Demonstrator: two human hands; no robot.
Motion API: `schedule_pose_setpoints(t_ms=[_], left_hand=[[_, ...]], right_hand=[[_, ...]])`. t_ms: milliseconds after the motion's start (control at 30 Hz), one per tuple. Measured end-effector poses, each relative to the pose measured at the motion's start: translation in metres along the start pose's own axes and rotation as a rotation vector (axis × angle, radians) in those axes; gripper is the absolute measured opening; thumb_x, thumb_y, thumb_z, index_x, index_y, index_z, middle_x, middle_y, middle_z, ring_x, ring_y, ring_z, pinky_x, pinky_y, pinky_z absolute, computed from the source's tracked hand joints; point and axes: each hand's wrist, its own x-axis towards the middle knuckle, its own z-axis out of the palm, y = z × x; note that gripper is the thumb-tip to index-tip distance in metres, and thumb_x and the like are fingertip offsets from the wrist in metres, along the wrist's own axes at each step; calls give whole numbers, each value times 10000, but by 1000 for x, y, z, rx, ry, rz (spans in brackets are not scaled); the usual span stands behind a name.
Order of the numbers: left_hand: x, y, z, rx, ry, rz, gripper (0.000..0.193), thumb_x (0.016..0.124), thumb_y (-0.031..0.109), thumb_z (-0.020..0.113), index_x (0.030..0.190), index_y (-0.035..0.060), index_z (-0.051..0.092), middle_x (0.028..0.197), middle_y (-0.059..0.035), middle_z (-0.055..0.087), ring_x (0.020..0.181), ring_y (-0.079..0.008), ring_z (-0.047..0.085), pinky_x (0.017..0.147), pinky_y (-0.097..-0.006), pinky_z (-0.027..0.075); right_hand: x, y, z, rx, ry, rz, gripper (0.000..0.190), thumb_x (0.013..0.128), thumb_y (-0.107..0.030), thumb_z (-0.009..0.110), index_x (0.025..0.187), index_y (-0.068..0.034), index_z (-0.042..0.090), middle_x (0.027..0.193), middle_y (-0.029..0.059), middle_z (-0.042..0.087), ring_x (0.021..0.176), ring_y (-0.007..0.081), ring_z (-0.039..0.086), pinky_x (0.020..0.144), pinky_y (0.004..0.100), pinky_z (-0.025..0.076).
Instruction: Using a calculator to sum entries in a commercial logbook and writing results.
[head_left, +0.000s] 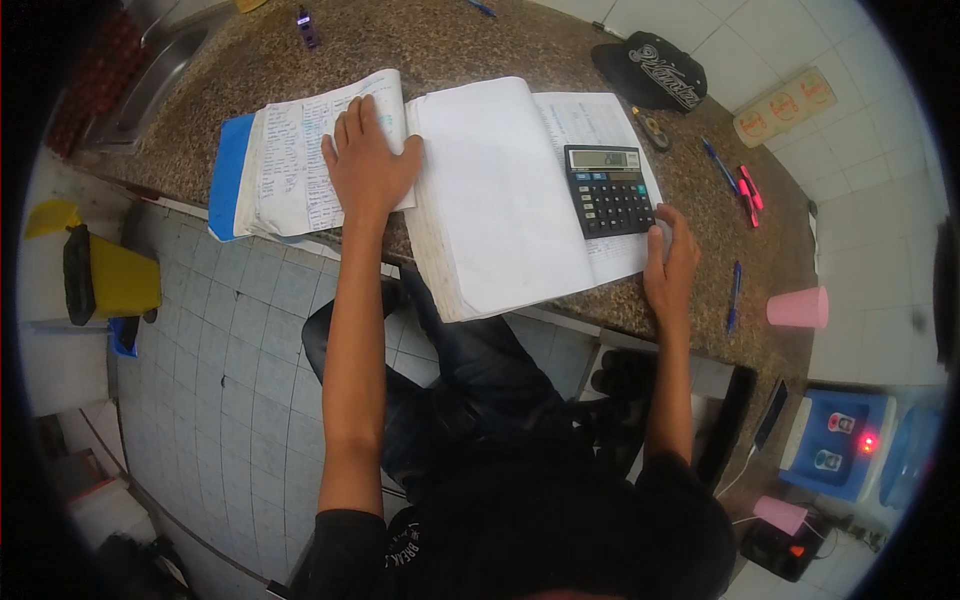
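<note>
My left hand (370, 161) lies palm down, fingers spread, on a thick notebook (281, 172) filled with handwritten columns. A blue cover (229, 180) sticks out at that notebook's left side. Beside it, a second thick book lies open with a blank white page (502, 195) uppermost and a written page (577, 112) at its right. On the written page sits a black desk calculator (611, 191), its display showing digits. My right hand (673, 259) is at the right edge of that page, fingertips by the calculator's lower right corner, thumb and forefinger apart.
A speckled stone counter (480, 45) carries a black cap (652, 71), pink highlighters (748, 196), blue pens (733, 296) and a pink cup (796, 307). A metal sink (161, 82) is at far left. A blue water dispenser (836, 442) stands right. A yellow bin (124, 274) stands lower left.
</note>
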Motion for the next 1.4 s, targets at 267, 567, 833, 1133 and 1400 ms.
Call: schedule_pose_setpoints(t_ms=[267, 567, 833, 1133, 1400], left_hand=[[-1, -6, -2, 16, -17, -6, 910, 839, 486, 604, 1562, 11, 320, 1621, -194, 333, 1521, -357, 266, 1246, -546, 138], [-4, 2, -3, -6, 1, -11, 881, 821, 439, 635, 1547, 31, 345, 1617, -152, 340, 1509, -333, 279, 1243, -535, 158], [-4, 0, -1, -23, 29, 0, 855, 824, 427, 626, 1538, 33, 369, 1614, -139, 360, 1503, -341, 296, 1245, -534, 161], [-8, 0, -6, -37, 42, 53, 768, 809, 387, 650, 1530, 222, 444, 1613, -89, 390, 1489, -391, 313, 1233, -575, 174], [-4, -2, 4, -23, 36, 77, 736, 836, 434, 618, 1525, 233, 455, 1628, -97, 358, 1500, -408, 281, 1224, -611, 157]], right_hand=[[1, -7, 4, -13, -17, -27, 370, 1021, -247, 527, 1342, -66, 563, 1279, 171, 629, 1237, 343, 557, 1093, 475, 327], [1, -9, 3, 9, -26, -21, 410, 1055, -267, 403, 1342, -19, 560, 1274, 196, 630, 1224, 363, 564, 1096, 476, 324], [3, -5, 4, 12, -34, -42, 438, 1072, -301, 374, 1338, -9, 562, 1281, 210, 621, 1223, 377, 559, 1090, 483, 336], [1, -8, 3, 11, -38, -48, 401, 1059, -257, 408, 1330, -9, 569, 1288, 211, 619, 1214, 383, 561, 1086, 477, 347], [-2, -8, -3, -91, 1, -141, 346, 1030, -219, 475, 1308, -55, 598, 1315, 198, 593, 1245, 389, 528, 1087, 492, 339]])
